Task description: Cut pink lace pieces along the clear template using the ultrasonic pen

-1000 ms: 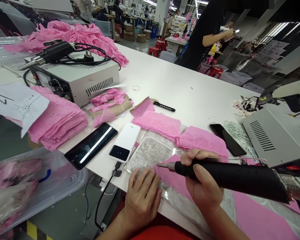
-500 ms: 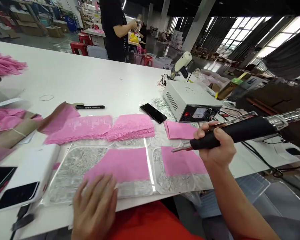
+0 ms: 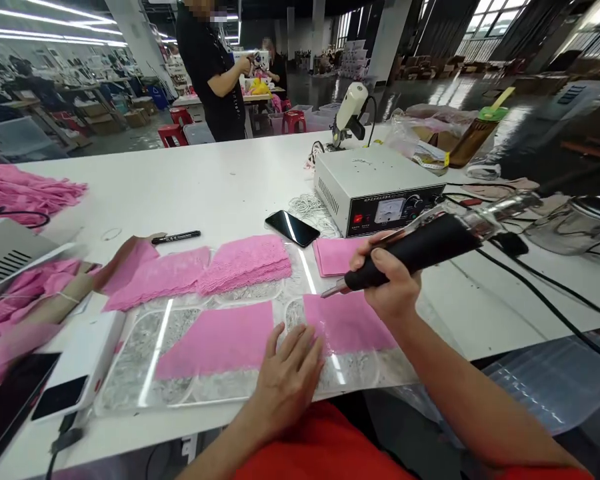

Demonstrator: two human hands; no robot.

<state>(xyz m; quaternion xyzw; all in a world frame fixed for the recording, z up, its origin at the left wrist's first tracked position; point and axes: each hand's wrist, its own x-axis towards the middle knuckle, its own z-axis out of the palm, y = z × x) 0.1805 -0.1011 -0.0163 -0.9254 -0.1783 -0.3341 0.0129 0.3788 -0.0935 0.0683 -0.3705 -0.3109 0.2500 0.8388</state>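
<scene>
The right hand wraps its fingers round a thick black tool, its slim metal tip near flat pink cloth on the table; the left hand, fingers slightly spread, grips nothing.

a black-handled tool in the right hand, tip at the far edge of a right pink piece
the left hand lies palm down over the gap between that piece and a left pink piece, on a clear mat. beyond sit a pink lace stack, a dark phone and a grey box.
</scene>
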